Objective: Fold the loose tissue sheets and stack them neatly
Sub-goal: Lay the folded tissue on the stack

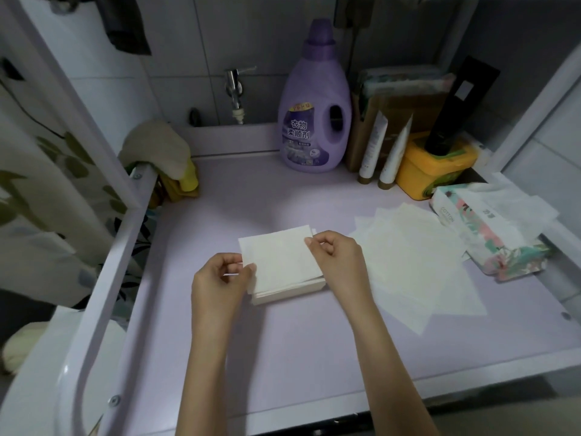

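At the far left, a beige cloth [154, 146] is draped over the white rail, and a tap [234, 89] is fixed to the tiled wall behind. On the lavender countertop [283, 357] the left hand [220, 278] is seen with thumb and fingers pinched on the near left edge of a folded tissue sheet [276, 256]. That sheet is held over the stack of folded tissues [289, 294], which lies in the middle of the surface. Whether the sheet is already resting on the stack or is just above it cannot be told.

A purple fabric softener bottle [314, 121] is stood against the back wall. The far right corner of the same folded sheet is pinched by the right hand [339, 256], so the sheet is gripped at two opposite corners.

Just to the right of that hand, a fanned pile of loose tissue sheets [415, 265] is spread flat and unfolded. Behind it are two white tubes [374, 143] and a yellow tub [437, 171], and an opened tissue pack [484, 231] lies at the right edge.

The task is judged to be well under way. Several sheets have been folded and stacked, with edges fairly well aligned, and one more is being squared onto the top. A good number of loose sheets are left to be folded; an exact count cannot be made from the overlapping pile.
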The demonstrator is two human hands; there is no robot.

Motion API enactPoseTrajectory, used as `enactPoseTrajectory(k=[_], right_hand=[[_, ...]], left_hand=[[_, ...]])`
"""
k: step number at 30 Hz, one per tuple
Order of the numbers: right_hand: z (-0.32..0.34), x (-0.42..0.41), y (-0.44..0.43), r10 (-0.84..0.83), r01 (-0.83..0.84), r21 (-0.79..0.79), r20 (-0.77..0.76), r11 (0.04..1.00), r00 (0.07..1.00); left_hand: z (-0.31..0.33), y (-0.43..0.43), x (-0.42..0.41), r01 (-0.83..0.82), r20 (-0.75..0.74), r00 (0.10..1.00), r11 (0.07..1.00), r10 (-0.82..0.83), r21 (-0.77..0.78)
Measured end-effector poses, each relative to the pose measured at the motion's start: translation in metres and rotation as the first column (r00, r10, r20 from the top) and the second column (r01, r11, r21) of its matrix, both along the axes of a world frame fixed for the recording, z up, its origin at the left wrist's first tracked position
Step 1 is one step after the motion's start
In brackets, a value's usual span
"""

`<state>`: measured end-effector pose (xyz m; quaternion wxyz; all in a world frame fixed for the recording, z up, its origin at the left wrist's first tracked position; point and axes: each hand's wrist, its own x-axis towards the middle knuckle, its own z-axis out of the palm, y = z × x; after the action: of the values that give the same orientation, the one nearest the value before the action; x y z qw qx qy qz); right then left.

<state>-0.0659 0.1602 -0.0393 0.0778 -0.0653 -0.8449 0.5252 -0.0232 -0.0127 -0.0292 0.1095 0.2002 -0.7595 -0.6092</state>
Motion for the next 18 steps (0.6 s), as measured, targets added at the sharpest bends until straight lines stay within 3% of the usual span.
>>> enactPoseTrajectory(k=[7,18], right_hand=[[-0.005,0.0,0.004,0.001,0.0,-0.132,0.004,0.991,1.0],[-0.014,0.001,0.008,0.007,-0.008,-0.158,-0.007,0.987,1.0]], left_hand=[[0.001,0.004,0.0,0.03,-0.001,1.0,1.0,-0.03,-0.004],[-0.001,0.007,0.001,0.035,-0.026,0.999,0.999,-0.035,-0.01]])
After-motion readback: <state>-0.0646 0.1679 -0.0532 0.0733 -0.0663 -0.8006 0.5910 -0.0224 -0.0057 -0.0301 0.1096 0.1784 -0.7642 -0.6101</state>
